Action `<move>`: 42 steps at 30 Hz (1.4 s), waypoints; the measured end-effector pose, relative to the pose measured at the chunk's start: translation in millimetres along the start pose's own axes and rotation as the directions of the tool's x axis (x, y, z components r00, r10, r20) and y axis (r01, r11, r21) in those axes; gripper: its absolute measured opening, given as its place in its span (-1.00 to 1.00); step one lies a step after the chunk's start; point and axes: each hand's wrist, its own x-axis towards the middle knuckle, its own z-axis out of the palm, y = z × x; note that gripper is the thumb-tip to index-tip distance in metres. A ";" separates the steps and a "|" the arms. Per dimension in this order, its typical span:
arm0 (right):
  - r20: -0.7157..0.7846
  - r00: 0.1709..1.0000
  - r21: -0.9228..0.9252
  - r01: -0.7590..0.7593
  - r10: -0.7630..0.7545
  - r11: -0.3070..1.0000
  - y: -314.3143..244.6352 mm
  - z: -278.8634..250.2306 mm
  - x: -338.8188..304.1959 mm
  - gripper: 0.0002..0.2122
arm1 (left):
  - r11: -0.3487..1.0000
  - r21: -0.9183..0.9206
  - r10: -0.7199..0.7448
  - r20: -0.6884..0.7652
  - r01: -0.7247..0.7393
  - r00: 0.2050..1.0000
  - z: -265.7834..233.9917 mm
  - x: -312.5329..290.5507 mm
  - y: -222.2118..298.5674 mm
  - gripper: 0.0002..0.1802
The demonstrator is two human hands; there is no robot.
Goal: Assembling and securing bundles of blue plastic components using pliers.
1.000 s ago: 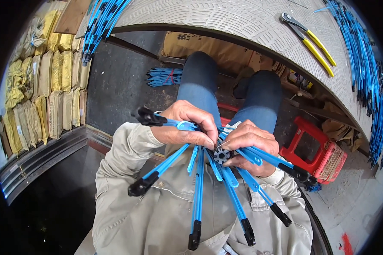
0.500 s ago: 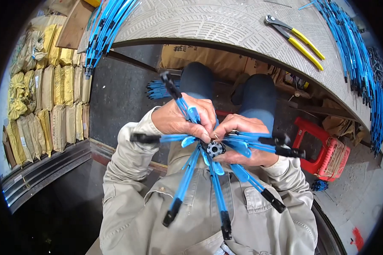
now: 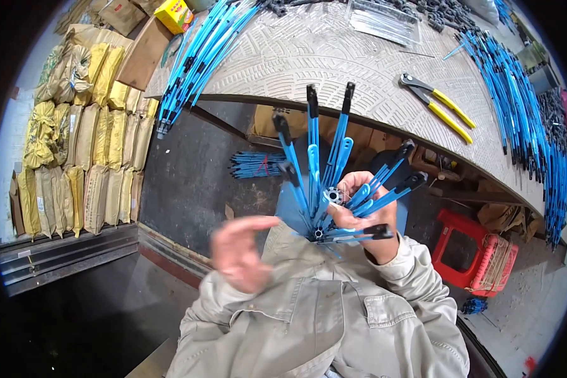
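Observation:
A spoked frame of blue rods with black ends (image 3: 313, 151) fans out around a small round grey hub (image 3: 334, 195). My right hand (image 3: 384, 215) is closed on it near the hub, thumb on the near side and fingers behind. Some rods point away toward the table, others to the right across that hand. A second, smaller ring (image 3: 319, 234) shows at the lower end of the frame. To the left of it, my left hand (image 3: 242, 252) is apart from the frame, blurred, with a finger stretched out and nothing visible in it.
On the patterned table (image 3: 283, 60) lie yellow-handled cutters (image 3: 438, 107) and bundles of blue rods (image 3: 205, 57) at both sides. A tied rod bundle (image 3: 256, 165) is on the floor. The red stool (image 3: 460, 252) stands right; wrapped packages (image 3: 85, 135) are stacked left.
My left hand has come off the hub and moved down to the left. The frame has tilted, with several rods now pointing toward the table. The view takes in more of the tabletop.

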 end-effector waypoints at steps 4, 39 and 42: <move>-0.125 0.992 0.014 0.035 -0.033 0.999 0.8 14.8 -6.9 -0.74 | 0.877 0.349 -0.266 -0.217 0.329 0.939 51.4 -10.6 -12.1 -0.22; 0.012 0.986 0.211 -0.166 0.167 0.963 3.1 -13.3 -33.3 -0.47 | 0.810 0.460 -0.433 0.050 0.364 0.900 56.3 12.0 -18.2 -0.52; 0.216 0.976 0.517 -0.111 -0.004 0.849 -6.3 -22.4 -21.8 -0.36 | 0.835 0.349 -0.477 0.074 0.425 0.876 43.8 18.0 -18.3 -0.51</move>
